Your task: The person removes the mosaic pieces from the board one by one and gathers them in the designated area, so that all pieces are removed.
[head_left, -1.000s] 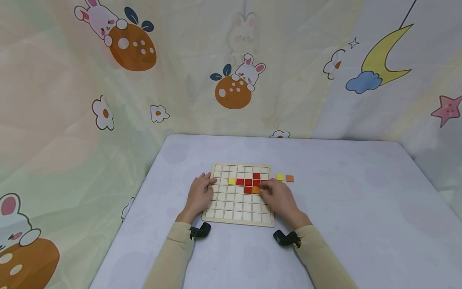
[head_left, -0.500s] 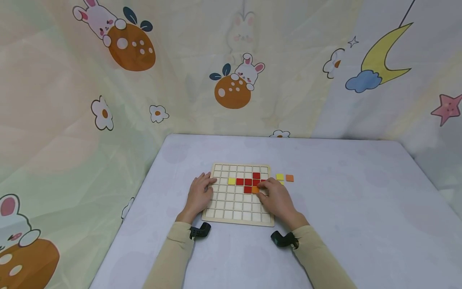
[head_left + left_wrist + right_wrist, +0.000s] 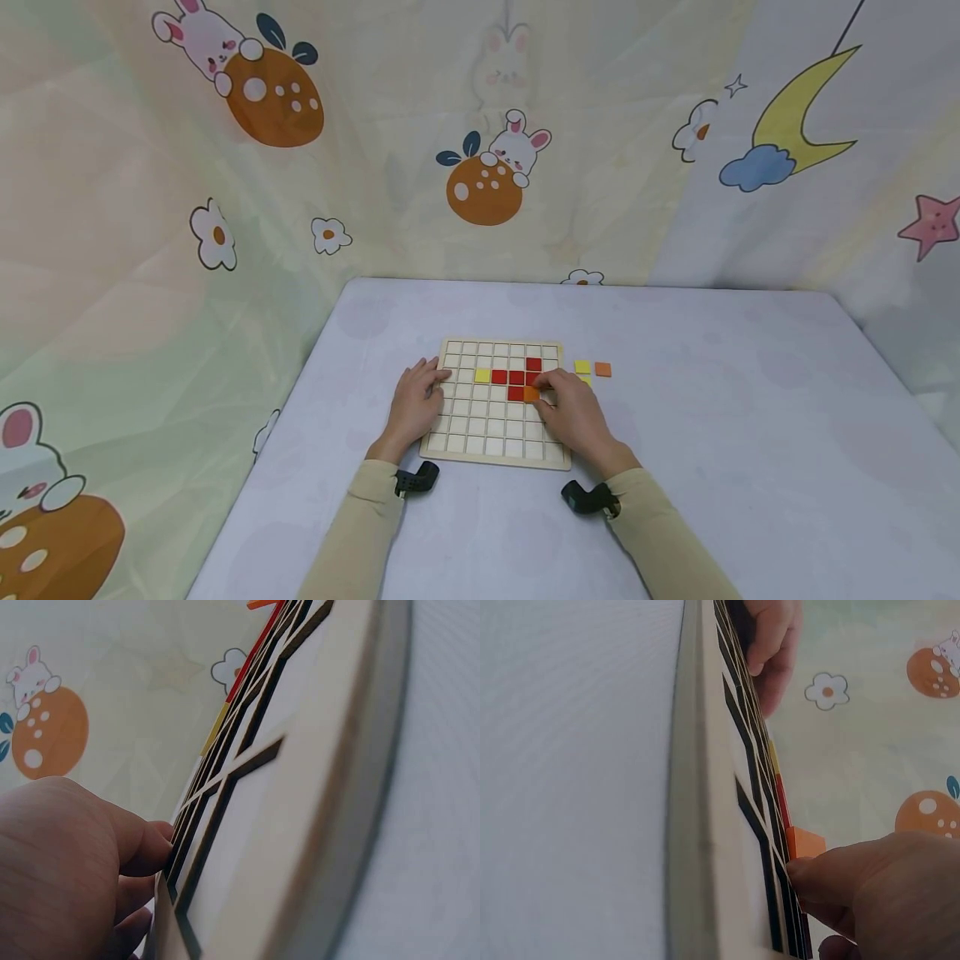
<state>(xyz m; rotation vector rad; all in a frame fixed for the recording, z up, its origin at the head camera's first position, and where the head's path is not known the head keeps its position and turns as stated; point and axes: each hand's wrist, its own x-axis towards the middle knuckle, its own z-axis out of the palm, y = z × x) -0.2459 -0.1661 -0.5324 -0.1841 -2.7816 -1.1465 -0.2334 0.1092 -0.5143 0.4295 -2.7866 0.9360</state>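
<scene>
A square wooden grid board [image 3: 472,444] lies on the table, with several red tiles [image 3: 516,377] and a yellow tile [image 3: 482,376] set in its cells. On its left side, my left hand [image 3: 409,408] rests along the edge, thumb touching the grid. My right hand [image 3: 581,417] reaches over the right side and pinches an orange tile [image 3: 531,394] between thumb and fingers. In the right wrist view that orange tile [image 3: 806,844] stands tilted up from the board beside the thumb. The right fingers hide part of the red row.
Right of the board lie a loose yellow tile [image 3: 582,366], another yellow one [image 3: 587,379] partly hidden by my right hand, and an orange square [image 3: 603,369]. The white table [image 3: 720,400] meets a patterned cloth backdrop [image 3: 390,150] behind and at the sides.
My right hand has shifted slightly left, its fingers now over the orange tile and part of the red row. The left hand and the board stay in place.
</scene>
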